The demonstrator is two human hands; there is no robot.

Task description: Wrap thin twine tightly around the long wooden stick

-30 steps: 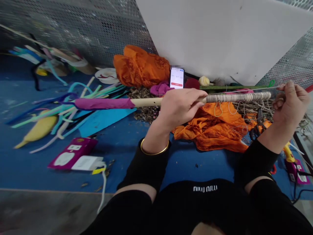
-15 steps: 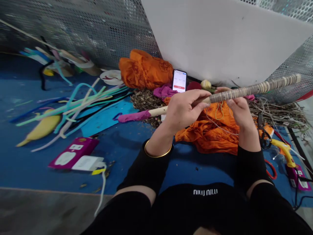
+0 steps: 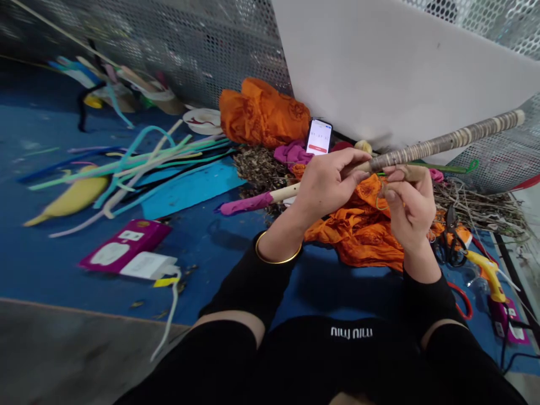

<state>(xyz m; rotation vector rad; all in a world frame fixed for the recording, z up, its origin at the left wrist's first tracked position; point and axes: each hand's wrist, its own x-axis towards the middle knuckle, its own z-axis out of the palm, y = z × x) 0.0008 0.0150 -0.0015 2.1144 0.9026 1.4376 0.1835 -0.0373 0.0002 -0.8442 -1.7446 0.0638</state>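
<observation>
My left hand (image 3: 327, 183) is closed round the middle of a long wooden stick (image 3: 442, 140). The stick's right part is wound with pale cord and tilts up to the right; its left end is wrapped in magenta cloth (image 3: 247, 203). My right hand (image 3: 409, 205) sits just under the wound part, fingers pinched on a thin cord I can barely make out. Orange cloth (image 3: 363, 236) lies on the blue mat (image 3: 219, 247) below both hands.
A lit phone (image 3: 319, 136) leans against a white board (image 3: 392, 73). More orange cloth (image 3: 261, 112), dry twigs (image 3: 481, 205), scissors (image 3: 449, 242), a yellow glue gun (image 3: 489, 273), coloured foam strips (image 3: 139, 169) and a magenta box (image 3: 126, 247) lie around.
My right hand came in from the stick's far right end to just under the wound part beside my left hand. The stick tilted up at its right end.
</observation>
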